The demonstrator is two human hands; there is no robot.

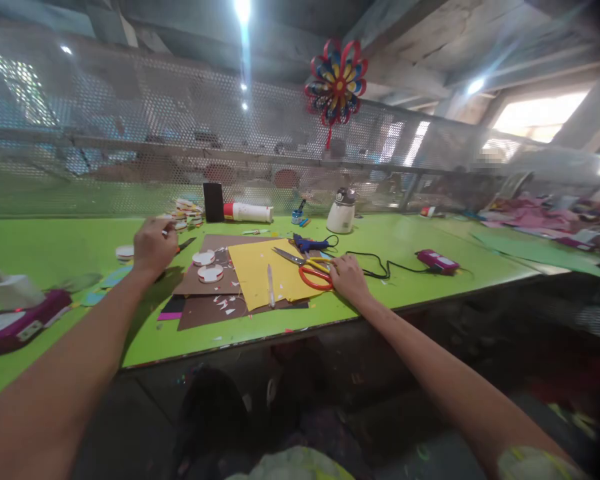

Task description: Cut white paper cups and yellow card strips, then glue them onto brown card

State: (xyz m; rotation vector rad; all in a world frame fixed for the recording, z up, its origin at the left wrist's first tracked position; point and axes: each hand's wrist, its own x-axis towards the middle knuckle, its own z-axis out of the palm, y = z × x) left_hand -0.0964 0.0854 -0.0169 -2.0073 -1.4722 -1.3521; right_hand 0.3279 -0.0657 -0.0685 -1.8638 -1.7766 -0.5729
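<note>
Discs (189, 213) near tabletop's (405, 240) back edge look assembled, yellow sheet (253, 267) mostly uncut — my hands apart, right hand (349, 276) touching scissors (294, 258) toward front edge, left hand (153, 248) near discs, both grips unclear.

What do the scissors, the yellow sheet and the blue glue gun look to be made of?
Scissors: likely metal blades, greyish with a dull sheen; handles probably smooth plastic, brightly coloured.
Yellow sheet: matte card or thin foam, flat and evenly coloured; which, I can't tell.
Blue glue gun: probably moulded plastic, given its solid colour.
</note>
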